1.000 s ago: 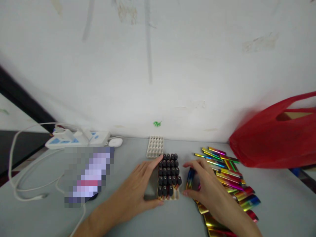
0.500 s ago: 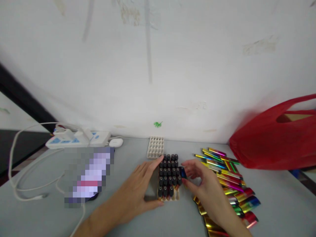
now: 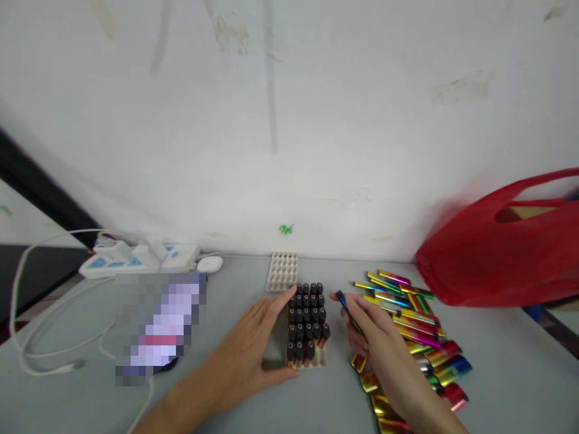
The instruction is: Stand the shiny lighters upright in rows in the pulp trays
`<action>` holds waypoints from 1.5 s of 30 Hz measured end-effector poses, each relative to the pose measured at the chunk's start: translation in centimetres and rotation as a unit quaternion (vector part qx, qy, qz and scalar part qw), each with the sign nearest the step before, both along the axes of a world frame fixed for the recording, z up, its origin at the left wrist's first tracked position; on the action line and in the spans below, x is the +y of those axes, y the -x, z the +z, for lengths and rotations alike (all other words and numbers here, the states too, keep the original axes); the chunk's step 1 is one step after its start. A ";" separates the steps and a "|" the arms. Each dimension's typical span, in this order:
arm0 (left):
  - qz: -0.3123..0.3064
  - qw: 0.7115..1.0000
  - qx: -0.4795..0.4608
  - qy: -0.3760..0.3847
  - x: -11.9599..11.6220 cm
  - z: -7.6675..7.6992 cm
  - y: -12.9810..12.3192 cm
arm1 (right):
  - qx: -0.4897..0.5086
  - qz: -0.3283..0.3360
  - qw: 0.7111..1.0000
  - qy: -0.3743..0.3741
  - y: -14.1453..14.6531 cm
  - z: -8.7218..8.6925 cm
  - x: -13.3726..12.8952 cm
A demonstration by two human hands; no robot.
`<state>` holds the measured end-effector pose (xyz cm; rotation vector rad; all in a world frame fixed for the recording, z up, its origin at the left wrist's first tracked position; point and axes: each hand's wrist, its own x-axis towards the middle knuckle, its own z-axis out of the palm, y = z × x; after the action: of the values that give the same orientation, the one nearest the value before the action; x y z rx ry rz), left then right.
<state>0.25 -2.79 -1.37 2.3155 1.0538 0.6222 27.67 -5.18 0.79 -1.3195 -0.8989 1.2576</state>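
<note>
A pale holder tray (image 3: pixel 319 358) stands upright-packed with rows of black-tipped pieces (image 3: pixel 307 314), each tip with a small round hole; a few cells at its near right corner are bare. Along its left side, my left hand (image 3: pixel 246 340) grips the holder, thumb at the near corner and index finger at the far one. To the right, apart from the holder, my right hand (image 3: pixel 375 331) pinches a slim, dark, shiny flat tube with a black end (image 3: pixel 344 305), tilted. Shiny coloured flat tubes (image 3: pixel 418 319) lie spread beyond and beneath that hand.
Another pale holder with hollow cells (image 3: pixel 283 271) lies near the wall. At the left are a phone with a blurred screen (image 3: pixel 167 325), a white power strip (image 3: pixel 140 259), a small white case (image 3: pixel 210 264) and loose cables. A red bag (image 3: pixel 502 259) sits at the right.
My right hand has drawn slightly away from the holder's right edge and turned, so the dark flat tube now shows tilted in its fingers. My left hand stays on the holder.
</note>
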 end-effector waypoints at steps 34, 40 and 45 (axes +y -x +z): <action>0.010 1.000 0.006 -0.006 -0.2 -0.2 0.0 | 0.169 0.115 0.972 0.118 1.2 1.3 -0.5; 0.006 1.000 0.015 -0.002 -0.2 -0.4 0.1 | 0.151 0.119 0.975 0.107 1.3 1.3 -0.6; 0.011 1.000 0.020 0.006 -0.1 -0.5 0.1 | 0.163 0.127 0.973 0.103 1.1 0.5 -0.8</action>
<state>0.20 -2.91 -1.83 2.3179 1.1006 0.5784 26.53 -5.98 1.29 -1.1307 -0.7313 1.7497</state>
